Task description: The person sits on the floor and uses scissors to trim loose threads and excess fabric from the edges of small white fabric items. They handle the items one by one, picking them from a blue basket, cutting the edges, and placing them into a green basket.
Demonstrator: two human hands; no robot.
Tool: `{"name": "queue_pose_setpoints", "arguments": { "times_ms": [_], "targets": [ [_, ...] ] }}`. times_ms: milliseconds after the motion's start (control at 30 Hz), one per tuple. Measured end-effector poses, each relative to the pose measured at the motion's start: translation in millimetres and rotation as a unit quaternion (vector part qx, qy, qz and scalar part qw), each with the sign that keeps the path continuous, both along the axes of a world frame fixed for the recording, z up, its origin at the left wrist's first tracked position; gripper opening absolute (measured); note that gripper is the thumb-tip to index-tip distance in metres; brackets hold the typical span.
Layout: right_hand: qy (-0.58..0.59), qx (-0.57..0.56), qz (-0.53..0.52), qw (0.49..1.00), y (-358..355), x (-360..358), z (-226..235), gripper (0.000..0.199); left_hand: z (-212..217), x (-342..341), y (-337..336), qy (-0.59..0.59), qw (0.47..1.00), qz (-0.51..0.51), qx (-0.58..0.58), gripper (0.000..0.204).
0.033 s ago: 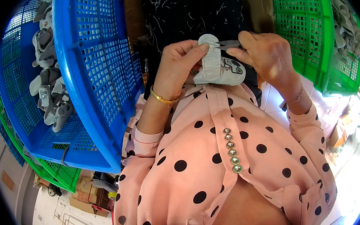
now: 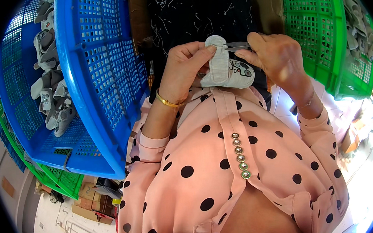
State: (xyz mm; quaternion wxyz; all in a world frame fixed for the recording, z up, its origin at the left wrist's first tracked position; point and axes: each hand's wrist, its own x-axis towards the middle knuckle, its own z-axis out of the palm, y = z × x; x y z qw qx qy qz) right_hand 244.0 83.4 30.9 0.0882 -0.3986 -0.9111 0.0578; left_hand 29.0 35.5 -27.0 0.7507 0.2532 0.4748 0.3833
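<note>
Head view. We count two hands, one shoe between them, one pair of snips. Left hand, one: fingers clamped on the strap of the shoe, near its rounded end. Right hand, one: fingers closed around the snips, tips at the strap's edge; whether the blades meet we cannot tell. Shoe: pale grey, one printed vehicle, held just before the shirt, which bears six metal buttons. Bracelets: one gold, left wrist. To the left, one large blue basket with several shoes, overlapping, uncountable; to the right, one green basket.
</note>
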Motion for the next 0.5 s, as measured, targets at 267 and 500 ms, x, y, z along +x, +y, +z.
{"name": "queue_pose_setpoints", "arguments": {
  "times_ms": [267,500],
  "targets": [
    [0.001,0.008,0.019,1.000,0.9,2.5,0.4,0.038,2.1,2.2,-0.9,-0.016,1.000,0.010,-0.014,0.017],
    [0.132,-0.177,-0.032,0.975,4.6,17.8,-20.4,0.023,5.6,5.2,-2.9,0.013,1.000,0.016,0.000,0.018]
  ]
}}
